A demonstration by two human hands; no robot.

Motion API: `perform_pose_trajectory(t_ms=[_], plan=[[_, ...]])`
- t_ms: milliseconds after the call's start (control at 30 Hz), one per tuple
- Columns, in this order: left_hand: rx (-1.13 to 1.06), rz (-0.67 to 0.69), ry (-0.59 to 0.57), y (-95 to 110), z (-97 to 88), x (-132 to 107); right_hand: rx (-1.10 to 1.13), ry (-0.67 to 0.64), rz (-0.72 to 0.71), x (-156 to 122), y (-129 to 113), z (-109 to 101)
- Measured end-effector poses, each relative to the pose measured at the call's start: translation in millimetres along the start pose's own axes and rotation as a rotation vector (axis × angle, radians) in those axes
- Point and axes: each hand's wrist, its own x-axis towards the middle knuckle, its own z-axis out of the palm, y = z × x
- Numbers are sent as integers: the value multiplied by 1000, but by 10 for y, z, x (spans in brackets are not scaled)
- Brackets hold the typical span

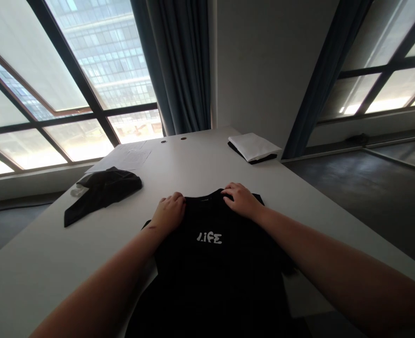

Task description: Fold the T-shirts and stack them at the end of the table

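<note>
A black T-shirt (211,267) with white "LIFE" lettering lies spread on the white table (193,164) right in front of me. My left hand (170,212) rests on its upper left shoulder area, fingers curled over the cloth near the collar. My right hand (240,198) lies on the upper right shoulder, fingers bent and pressing the fabric at the collar edge. Both forearms reach across the shirt from the near side.
A crumpled black garment (102,190) lies at the table's left. A folded white cloth on a dark one (253,146) sits at the far right corner. Papers (130,157) lie at the far left. Windows and curtains stand behind; the table edge drops to the floor on the right.
</note>
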Motion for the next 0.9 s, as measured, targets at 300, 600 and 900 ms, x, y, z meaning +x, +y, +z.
perform_pose_trajectory(t_ms=[300,600,900], plan=[[38,-4,171,64,101,243,-135,126,48,-31,-68,-48],[-117,153,-165,23,443,262,-163,-242,-9,-33,-59,68],[-163,33,-217,12,416,235,-193,-320,51,-61,-27,35]])
